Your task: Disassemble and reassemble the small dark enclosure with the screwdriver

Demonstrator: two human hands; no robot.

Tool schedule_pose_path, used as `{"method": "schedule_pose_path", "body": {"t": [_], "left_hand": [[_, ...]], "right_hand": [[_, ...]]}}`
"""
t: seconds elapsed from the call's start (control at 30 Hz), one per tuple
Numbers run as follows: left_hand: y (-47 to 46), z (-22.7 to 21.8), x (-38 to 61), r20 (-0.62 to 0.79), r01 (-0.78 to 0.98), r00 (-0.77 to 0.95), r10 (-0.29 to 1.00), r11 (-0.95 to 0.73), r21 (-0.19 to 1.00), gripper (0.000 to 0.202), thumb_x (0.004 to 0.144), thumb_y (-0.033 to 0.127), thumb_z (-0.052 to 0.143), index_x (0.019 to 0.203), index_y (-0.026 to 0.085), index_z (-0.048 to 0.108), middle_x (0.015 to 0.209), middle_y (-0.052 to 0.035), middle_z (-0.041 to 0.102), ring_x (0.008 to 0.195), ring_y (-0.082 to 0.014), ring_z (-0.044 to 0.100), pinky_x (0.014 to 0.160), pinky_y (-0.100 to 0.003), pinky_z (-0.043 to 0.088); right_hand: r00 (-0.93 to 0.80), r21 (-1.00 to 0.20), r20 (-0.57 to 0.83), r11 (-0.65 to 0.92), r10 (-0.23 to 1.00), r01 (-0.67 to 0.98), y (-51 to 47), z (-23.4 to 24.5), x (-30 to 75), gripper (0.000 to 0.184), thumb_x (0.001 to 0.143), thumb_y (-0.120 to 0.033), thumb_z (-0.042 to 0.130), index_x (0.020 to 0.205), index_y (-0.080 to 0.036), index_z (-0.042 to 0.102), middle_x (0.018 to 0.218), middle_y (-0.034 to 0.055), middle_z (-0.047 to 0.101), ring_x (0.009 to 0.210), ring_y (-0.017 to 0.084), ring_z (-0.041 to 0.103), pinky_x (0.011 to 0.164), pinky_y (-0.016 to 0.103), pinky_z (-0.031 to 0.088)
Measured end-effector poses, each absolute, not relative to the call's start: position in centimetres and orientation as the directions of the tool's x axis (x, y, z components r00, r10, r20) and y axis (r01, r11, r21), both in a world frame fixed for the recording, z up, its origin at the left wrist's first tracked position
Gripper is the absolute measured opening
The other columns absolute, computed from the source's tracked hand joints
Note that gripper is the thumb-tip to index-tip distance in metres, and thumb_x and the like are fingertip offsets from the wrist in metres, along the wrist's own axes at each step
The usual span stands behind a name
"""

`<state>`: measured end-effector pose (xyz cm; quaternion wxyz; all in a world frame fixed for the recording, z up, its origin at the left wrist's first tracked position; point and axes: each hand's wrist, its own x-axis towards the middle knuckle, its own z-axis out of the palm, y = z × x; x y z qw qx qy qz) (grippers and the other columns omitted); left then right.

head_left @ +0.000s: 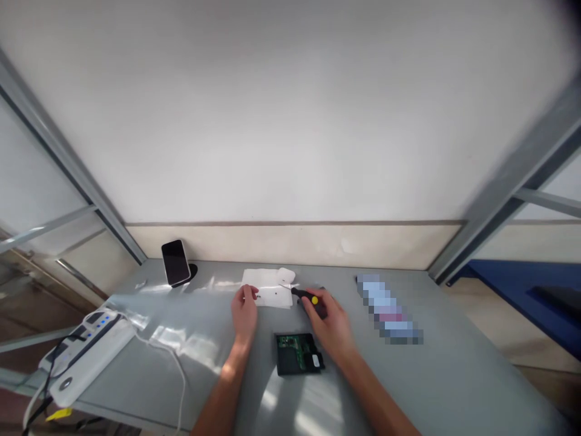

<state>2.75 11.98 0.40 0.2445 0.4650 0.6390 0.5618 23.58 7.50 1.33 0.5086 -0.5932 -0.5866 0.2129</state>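
My right hand grips a screwdriver with a black handle and a yellow spot. Its thin shaft points left, over the right part of a white sheet of paper. A small rounded white item lies at the sheet's upper right corner. At the sheet's lower left, my left hand has its fingertips drawn together, and what they hold, if anything, is too small to make out. Tiny dark specks lie on the paper near them. Between my forearms sits a black device with a green circuit board showing.
A phone-like device leans on a stand at the back left. On the left edge lie white power strips with cables trailing forward. A blurred-out rectangular item is at the right. A pale wall closes off the back.
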Motion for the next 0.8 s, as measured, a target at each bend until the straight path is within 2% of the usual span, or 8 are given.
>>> {"method": "schedule_pose_path", "body": {"t": [0.1,0.23,0.37,0.5,0.67,0.8], "left_hand": [[12.1,-0.2,2.7,0.232,0.363,-0.405,0.884,-0.077,0.929,0.045,0.098,0.050,0.044,0.071,0.021,0.065,0.069,-0.0014,0.060,0.065,-0.0185,0.057,0.063,-0.029,0.045],[11.7,-0.4,3.0,0.284,0.433,-0.311,0.907,-0.131,0.892,0.040,0.099,0.043,0.044,0.078,0.021,0.069,0.075,-0.0027,0.063,0.069,-0.0193,0.057,0.069,-0.031,0.046],[11.3,-0.1,3.5,0.331,0.479,-0.130,0.935,-0.233,0.846,0.030,0.098,0.039,0.050,0.090,0.023,0.074,0.083,-0.0033,0.068,0.079,-0.0208,0.060,0.079,-0.033,0.048],[11.2,-0.4,3.7,0.363,0.544,-0.017,0.932,-0.295,0.785,0.026,0.096,0.040,0.058,0.109,0.023,0.073,0.091,-0.0043,0.069,0.086,-0.0224,0.061,0.085,-0.036,0.049],[11.4,-0.7,3.6,0.372,0.543,-0.005,0.928,-0.310,0.780,0.024,0.097,0.040,0.060,0.108,0.022,0.072,0.091,-0.0043,0.069,0.084,-0.0220,0.061,0.083,-0.036,0.050],[11.4,-0.4,3.5,0.388,0.508,0.034,0.921,-0.350,0.787,0.021,0.099,0.035,0.058,0.106,0.024,0.074,0.091,-0.0036,0.070,0.082,-0.0196,0.060,0.081,-0.033,0.051]], "right_hand": [[0.200,-0.836,0.358,0.218,0.912,0.503,7.5,0.9,23.5,0.038,0.097,-0.056,0.060,0.111,-0.024,0.075,0.088,0.0068,0.074,0.082,0.028,0.068,0.078,0.041,0.056],[0.212,-0.859,0.349,0.221,0.913,0.462,7.6,1.1,23.7,0.040,0.097,-0.058,0.060,0.109,-0.023,0.074,0.090,0.0071,0.075,0.079,0.026,0.068,0.074,0.038,0.055],[0.290,-0.916,0.304,0.195,0.908,0.350,7.6,1.8,23.9,0.048,0.096,-0.063,0.059,0.111,-0.020,0.072,0.086,0.0073,0.076,0.067,0.022,0.064,0.063,0.033,0.052],[0.371,-0.955,0.270,0.197,0.889,0.223,7.6,2.4,24.0,0.056,0.093,-0.070,0.059,0.111,-0.018,0.070,0.081,0.0071,0.075,0.066,0.022,0.065,0.062,0.032,0.052],[0.396,-0.971,0.230,0.186,0.889,0.147,7.7,2.5,24.1,0.060,0.089,-0.074,0.061,0.109,-0.018,0.070,0.081,0.0084,0.077,0.070,0.025,0.069,0.064,0.034,0.054],[0.392,-0.969,0.236,0.187,0.889,0.159,7.7,2.5,24.0,0.060,0.089,-0.075,0.060,0.108,-0.019,0.070,0.077,0.0061,0.074,0.065,0.023,0.066,0.059,0.032,0.052]]}}
